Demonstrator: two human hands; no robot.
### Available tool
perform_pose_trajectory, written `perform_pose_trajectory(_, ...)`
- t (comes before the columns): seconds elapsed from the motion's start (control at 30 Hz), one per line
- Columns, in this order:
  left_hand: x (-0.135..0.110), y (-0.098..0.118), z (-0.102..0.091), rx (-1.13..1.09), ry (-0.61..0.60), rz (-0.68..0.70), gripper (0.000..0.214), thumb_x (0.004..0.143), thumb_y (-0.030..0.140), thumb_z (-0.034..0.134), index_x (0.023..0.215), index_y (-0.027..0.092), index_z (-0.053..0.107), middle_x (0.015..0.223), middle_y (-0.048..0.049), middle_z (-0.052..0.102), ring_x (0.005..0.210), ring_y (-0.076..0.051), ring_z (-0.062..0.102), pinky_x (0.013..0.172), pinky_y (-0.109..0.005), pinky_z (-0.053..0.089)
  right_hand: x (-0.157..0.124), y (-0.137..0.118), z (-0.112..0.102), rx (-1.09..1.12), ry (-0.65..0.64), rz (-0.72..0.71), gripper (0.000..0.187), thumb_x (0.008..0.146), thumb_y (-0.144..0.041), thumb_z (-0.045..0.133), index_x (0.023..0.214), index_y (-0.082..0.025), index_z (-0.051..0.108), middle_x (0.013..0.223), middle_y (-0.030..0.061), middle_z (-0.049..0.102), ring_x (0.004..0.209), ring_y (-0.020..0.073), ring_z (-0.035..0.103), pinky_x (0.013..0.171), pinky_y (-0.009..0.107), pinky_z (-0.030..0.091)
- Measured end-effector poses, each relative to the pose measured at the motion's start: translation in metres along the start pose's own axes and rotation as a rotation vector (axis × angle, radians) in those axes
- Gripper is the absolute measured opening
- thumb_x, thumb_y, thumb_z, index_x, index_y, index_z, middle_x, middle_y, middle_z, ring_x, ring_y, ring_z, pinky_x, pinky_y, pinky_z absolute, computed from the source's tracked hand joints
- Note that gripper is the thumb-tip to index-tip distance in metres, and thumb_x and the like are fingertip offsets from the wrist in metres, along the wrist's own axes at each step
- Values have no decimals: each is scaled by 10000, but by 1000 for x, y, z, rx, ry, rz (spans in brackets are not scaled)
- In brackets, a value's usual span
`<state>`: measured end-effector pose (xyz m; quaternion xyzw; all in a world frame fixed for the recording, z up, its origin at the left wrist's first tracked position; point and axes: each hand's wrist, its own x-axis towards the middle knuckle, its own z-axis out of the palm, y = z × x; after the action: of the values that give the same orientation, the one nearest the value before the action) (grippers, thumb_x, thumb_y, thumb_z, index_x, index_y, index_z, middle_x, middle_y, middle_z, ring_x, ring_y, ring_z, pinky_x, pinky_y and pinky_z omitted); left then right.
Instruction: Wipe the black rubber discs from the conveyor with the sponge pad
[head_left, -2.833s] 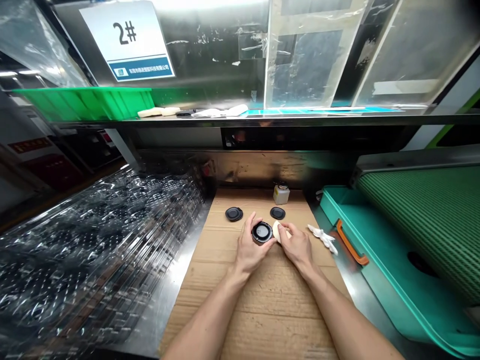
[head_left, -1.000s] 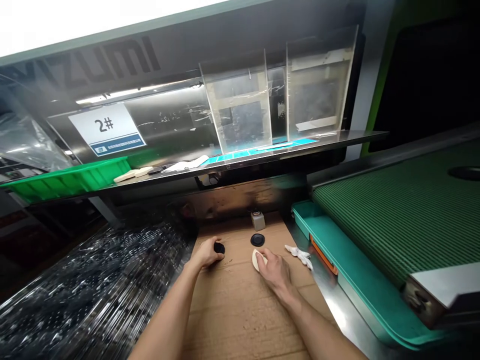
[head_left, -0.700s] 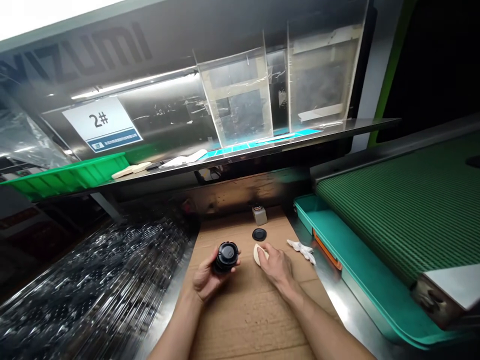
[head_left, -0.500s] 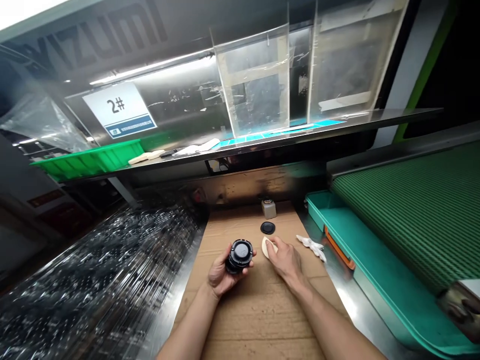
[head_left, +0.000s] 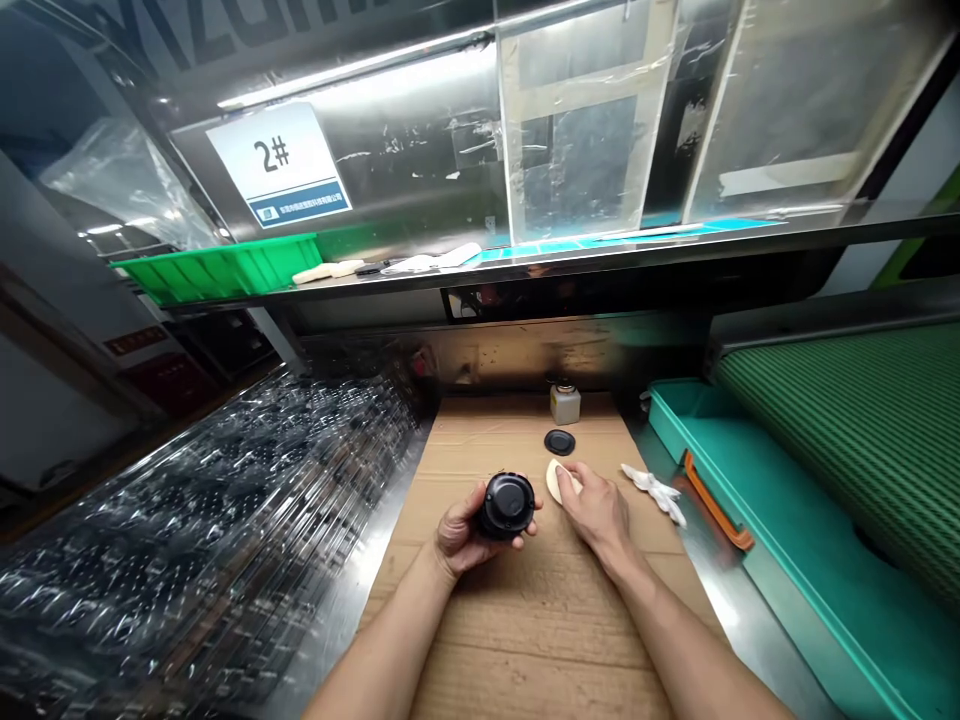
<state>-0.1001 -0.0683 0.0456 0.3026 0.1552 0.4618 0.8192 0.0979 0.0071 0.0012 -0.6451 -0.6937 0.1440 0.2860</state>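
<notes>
Fingers of my left hand (head_left: pixel 463 535) wrap round a black round plastic part (head_left: pixel 510 503), its flat round face turned up toward me. To the right of it, my right hand (head_left: pixel 600 505) pinches a cream-coloured pad (head_left: pixel 555 482) between thumb and fingers. Pad and black part are apart. Beyond my hands, a black disc (head_left: pixel 559 442) lies flat on the cardboard sheet (head_left: pixel 480 430). Behind the disc stands a small squarish bottle (head_left: pixel 565 403) of pale material with a dark top.
White gloves (head_left: pixel 654 494) lie at the cardboard's right edge. A teal bin (head_left: pixel 780 500) with an orange handle stands beside a green conveyor belt (head_left: pixel 862 400). Clear plastic trays (head_left: pixel 187 520) fill the left. A metal shelf above holds a green crate (head_left: pixel 225 268).
The view has shifted, so the scene sits further right and the shelf higher. The black part's face has tilted in my left hand. Both hands keep their holds.
</notes>
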Motion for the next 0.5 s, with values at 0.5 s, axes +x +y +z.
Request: perform_pose_trajectory(0.5,-3,37,-10,1106,560,253,534,688,424,751,1164,222,616,1165,-123,603,1082,-310,558,953,-414,402,0,-1,1,-14,-5,23,366,898,-531,429,1019,-299,684,794,46,696,719,187,612,587,252,307)
